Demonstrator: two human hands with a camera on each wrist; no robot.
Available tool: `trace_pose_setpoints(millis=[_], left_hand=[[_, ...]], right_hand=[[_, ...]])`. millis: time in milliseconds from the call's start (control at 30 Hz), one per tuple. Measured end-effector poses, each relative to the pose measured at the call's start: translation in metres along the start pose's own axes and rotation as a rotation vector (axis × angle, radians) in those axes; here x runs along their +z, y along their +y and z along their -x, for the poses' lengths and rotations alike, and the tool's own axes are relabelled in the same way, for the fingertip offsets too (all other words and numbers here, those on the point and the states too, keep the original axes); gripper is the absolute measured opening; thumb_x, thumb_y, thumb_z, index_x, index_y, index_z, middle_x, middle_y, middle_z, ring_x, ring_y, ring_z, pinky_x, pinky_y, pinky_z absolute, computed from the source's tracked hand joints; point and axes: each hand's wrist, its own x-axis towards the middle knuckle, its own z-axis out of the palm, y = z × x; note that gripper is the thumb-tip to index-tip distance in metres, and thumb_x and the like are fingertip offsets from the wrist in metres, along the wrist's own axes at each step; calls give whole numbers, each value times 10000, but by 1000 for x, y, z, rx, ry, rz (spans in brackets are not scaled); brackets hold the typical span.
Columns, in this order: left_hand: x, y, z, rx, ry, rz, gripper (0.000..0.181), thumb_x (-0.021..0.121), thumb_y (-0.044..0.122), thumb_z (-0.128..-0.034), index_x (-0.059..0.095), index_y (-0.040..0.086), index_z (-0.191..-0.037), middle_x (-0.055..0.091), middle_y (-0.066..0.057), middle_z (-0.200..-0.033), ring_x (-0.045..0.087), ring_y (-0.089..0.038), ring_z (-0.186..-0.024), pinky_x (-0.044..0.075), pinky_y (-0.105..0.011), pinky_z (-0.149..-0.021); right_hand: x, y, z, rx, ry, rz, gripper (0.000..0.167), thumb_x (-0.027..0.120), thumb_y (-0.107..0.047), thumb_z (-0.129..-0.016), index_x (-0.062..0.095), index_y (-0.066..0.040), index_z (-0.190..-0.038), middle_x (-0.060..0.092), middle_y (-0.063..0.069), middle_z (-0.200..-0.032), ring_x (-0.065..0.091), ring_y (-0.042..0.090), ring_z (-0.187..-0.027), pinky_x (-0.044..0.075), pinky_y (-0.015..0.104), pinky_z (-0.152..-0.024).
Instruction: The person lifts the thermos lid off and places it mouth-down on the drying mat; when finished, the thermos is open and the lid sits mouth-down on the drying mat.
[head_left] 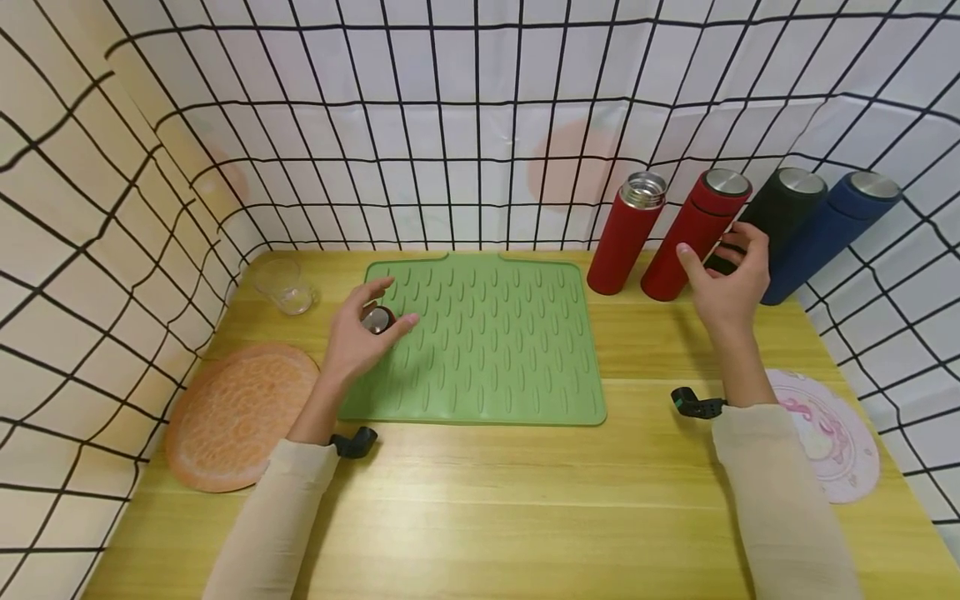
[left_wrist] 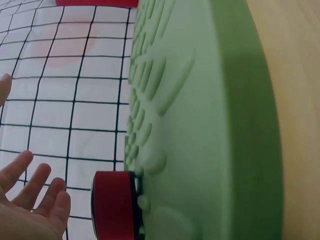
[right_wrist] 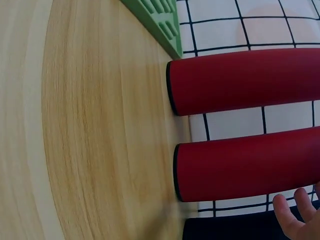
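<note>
One red flask [head_left: 625, 242] stands uncapped, and a red-sided cap [head_left: 377, 321] sits on the green mat [head_left: 487, 350], so I judge that one flask is opened. The left hand [head_left: 352, 333] curves loosely around the cap, spread apart and gripping nothing. Well away from it, the right hand [head_left: 727, 287] is half open beside the capped red flask [head_left: 686, 242]; whether it touches, I can't tell. That flask, the dark flask [head_left: 783, 212] and the blue flask [head_left: 821, 233] are closed. Whether more opening or a recapping remains, I can't say.
</note>
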Motion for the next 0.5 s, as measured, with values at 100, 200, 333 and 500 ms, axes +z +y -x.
trace_pose_setpoints(millis=[100,200,333,500], left_hand=[[4,1,-1,13,-11,36,698,841,389,-863,548,254,-1481,534,-17,-1508,475,-256,-1414,387,-496,-1198],[8,1,-1,24,-18,77,692,846,326,-862,548,254,-1482,532,-45,-1508,478,-286,-1416,399,-523,-1185],[14,0,-3,31,-34,109,716,832,237,-869,516,192,-1511,511,-118,-1526,460,-347,-1429,383,-563,-1186],[15,22,2,16,-66,126,717,799,191,-890,480,77,-1522,477,-183,-1541,437,-407,-1430,340,-577,-1210]], right_hand=[[1,5,-2,39,-30,-1,700,770,-432,-907,409,-326,-1497,499,-33,-1490,513,175,-1337,501,380,-1052],[4,10,-5,74,-67,-21,728,764,-445,-906,377,-354,-1515,461,-37,-1545,489,194,-1388,456,446,-1116],[8,16,-10,94,-96,-46,738,755,-439,-913,360,-362,-1531,443,-24,-1579,479,221,-1425,420,446,-1175],[13,22,-16,107,-126,-66,741,732,-435,-933,334,-346,-1552,435,-10,-1591,480,246,-1435,397,426,-1205]])
